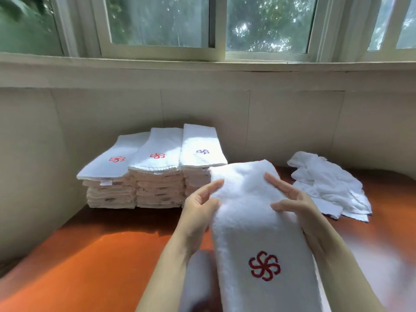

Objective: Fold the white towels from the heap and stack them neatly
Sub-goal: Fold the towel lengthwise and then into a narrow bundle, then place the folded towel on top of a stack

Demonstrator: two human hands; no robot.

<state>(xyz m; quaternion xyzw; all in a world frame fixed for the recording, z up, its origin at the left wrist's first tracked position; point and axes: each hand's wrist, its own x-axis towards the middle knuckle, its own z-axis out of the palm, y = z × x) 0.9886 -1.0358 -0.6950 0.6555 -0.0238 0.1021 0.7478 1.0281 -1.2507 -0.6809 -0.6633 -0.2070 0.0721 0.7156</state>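
Observation:
A folded white towel [245, 194] with a red flower emblem lies lengthwise in front of me, raised above the orange table [90, 255]. My left hand [200, 203] grips its left edge, thumb on top. My right hand [290, 201] holds its right edge, fingers spread over the cloth. Three stacks of folded white towels [153, 176] stand at the back left against the wall. A small heap of unfolded white towels [328, 185] lies at the right.
A beige panelled wall [292, 127] closes the table at the back and left, with a window sill above it. Something grey [198, 278] shows under the towel near my left forearm.

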